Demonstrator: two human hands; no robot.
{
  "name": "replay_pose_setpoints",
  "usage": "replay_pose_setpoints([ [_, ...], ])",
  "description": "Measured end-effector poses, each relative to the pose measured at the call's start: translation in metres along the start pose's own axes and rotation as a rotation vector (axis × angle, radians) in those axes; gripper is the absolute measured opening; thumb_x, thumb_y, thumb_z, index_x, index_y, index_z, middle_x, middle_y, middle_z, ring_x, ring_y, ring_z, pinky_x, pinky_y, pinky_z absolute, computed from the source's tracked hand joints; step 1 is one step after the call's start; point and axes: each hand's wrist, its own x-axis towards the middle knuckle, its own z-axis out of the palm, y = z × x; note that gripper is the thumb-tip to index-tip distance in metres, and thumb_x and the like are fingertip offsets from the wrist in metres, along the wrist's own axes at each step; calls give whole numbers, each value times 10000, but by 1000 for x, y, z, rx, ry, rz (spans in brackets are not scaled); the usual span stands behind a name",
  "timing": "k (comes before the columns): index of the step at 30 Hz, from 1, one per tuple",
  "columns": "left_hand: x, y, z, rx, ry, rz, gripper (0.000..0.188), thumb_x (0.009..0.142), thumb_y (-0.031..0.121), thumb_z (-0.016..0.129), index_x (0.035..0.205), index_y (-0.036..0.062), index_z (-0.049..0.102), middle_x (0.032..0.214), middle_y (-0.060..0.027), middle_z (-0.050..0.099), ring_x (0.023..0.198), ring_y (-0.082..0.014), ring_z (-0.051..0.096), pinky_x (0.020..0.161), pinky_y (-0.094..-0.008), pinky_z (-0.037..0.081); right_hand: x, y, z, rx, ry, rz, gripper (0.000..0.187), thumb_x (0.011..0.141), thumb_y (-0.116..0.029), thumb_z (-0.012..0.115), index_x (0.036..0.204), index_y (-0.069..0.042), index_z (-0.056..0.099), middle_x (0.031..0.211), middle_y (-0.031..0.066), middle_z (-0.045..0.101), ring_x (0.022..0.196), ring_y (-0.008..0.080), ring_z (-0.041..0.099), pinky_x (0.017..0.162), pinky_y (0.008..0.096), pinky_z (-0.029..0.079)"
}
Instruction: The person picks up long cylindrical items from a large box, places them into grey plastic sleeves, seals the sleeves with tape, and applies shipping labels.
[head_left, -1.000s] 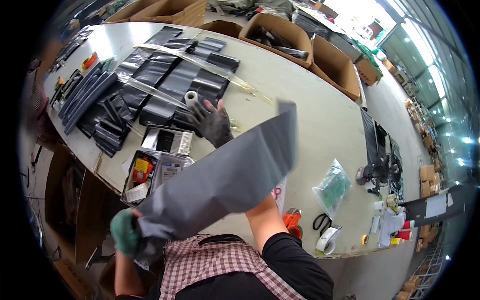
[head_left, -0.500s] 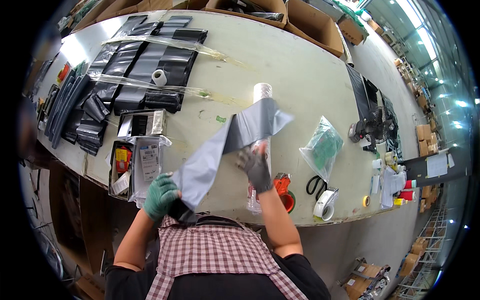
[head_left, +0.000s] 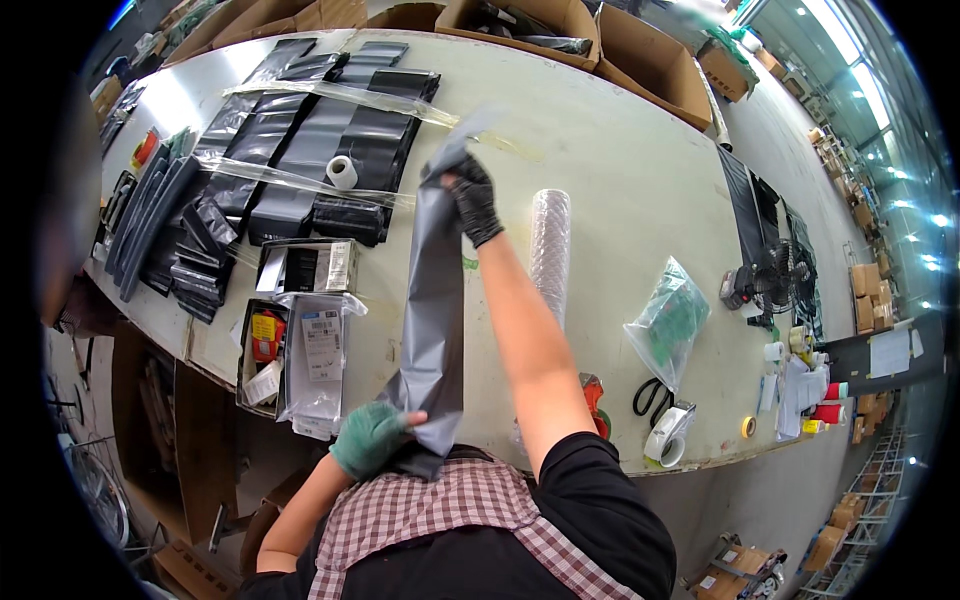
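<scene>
A person stands at a wide pale table (head_left: 620,180), stretching a long grey plastic sheet (head_left: 433,300) from the near edge toward the middle. The sheet is held lengthwise, left of a clear bubble-wrap roll (head_left: 550,245) and right of small open boxes (head_left: 318,345).

The left hand (head_left: 372,440), in a green glove, is closed on the near end; a bare fingertip rests over the plastic, while the fingers underneath cannot be seen. The right hand (head_left: 470,203), in a dark glove, has its fingers curled tightly round the bunched far end, a loose flap trailing beyond it.

The sheet looks light, thin and limp: it creases easily and would probably sag without a hold at each end. Its soft sheen suggests a slippery surface, so a firm pinch at both ends, near the corners, should suit it best. It seems unlikely to break, though a hard tug might stretch it.
</scene>
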Motion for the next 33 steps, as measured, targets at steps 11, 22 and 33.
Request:
replay_pose_setpoints([
  [11,33,-85,126,349,-238,114,199,771,231,627,961,263,678,1150,-36,600,1144,-250,493,997,-582,317,-267,-108,-81,-1587,97,476,1176,620,-365,797,1466,-141,12,1421,293,260,1268,503,323,1003,533,357],
  [22,178,-126,160,254,-302,102,250,784,90,616,1025,119,676,1131,-92,638,1014,-257,565,923,-324,422,-488,-248,-38,-401,206,605,996,639,-215,797,1458,-94,244,1202,122,575,1064,216,577,933,345,445],
  [33,169,-55,141,212,237,593,139,766,125,654,891,161,705,1004,-45,610,915,-268,567,839,-378,454,-474,-275,-18,-956,-87,942,1003,677,-449,722,1480,-164,193,1091,239,614,933,369,625,810,405,499],
])
